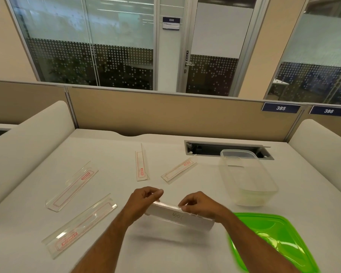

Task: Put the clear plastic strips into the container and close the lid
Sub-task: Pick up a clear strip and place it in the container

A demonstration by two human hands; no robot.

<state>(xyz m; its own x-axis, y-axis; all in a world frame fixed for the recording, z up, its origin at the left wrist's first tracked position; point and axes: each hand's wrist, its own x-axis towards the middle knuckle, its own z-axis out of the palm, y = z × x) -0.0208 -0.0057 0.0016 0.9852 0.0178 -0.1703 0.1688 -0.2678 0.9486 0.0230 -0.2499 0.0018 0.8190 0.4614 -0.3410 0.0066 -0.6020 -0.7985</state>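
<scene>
Both hands hold one clear plastic strip point(177, 215) above the white table, near its front middle. My left hand point(144, 200) grips the strip's left end; my right hand point(197, 203) pinches its top edge near the middle. Several more clear strips with red print lie on the table: one at far left point(72, 187), one at front left point(79, 226), one upright-angled in the middle point(141, 166), one to its right point(179, 169). The clear container point(246, 176) stands open at the right. Its green lid point(274, 241) lies at front right, partly behind my right forearm.
A recessed cable slot point(226, 149) runs behind the container. A beige partition point(165, 113) closes the desk's far edge, and rounded white dividers point(28, 146) flank both sides.
</scene>
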